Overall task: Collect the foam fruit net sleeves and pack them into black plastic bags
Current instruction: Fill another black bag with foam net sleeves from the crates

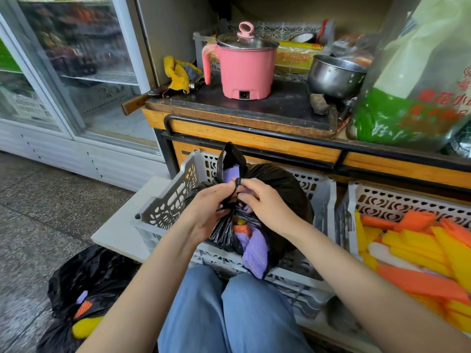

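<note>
A full black plastic bag (283, 184) sits in a grey crate (168, 200) in front of my knees. Purple foam sleeves (254, 253) and a bit of orange and yellow show through its gap. My left hand (206, 207) and my right hand (265, 202) both pinch the bag's twisted handles at the knot on top. One handle loop sticks up behind my hands. A second crate (356, 200) at the right holds several orange and yellow foam sleeves (418, 253). Another black bag (84, 284) with sleeves lies on the floor at the lower left.
A wooden counter (254, 138) stands behind the crates with a pink electric pot (244, 70), a steel pot (334, 77) and a green and white sack (418, 80). A glass-door fridge (76, 72) is at the left. The crates rest on a white board (119, 228).
</note>
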Available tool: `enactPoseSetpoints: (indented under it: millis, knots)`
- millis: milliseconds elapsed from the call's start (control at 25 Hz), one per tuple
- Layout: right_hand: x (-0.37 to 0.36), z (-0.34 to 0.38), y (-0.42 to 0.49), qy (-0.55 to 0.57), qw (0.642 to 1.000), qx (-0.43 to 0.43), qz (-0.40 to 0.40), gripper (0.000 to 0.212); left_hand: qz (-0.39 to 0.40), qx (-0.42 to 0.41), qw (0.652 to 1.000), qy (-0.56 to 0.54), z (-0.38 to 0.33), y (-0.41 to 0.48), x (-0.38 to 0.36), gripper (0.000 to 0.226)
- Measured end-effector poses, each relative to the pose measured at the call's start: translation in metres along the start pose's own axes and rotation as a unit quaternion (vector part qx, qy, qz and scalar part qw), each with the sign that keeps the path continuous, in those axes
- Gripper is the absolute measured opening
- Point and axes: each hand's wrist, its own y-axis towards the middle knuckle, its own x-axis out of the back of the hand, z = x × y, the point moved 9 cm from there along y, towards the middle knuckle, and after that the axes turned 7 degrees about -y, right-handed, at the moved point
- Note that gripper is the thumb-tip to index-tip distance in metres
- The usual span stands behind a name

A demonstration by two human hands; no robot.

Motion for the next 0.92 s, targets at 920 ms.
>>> enactPoseSetpoints:
  millis: [920]
  knots:
    - [0.007, -0.022, -0.059, -0.177, 0.97, 0.109, 0.123, 0.069, -0.066, -0.204, 0.907, 0.363, 0.009, 0.018, 0.025, 0.007]
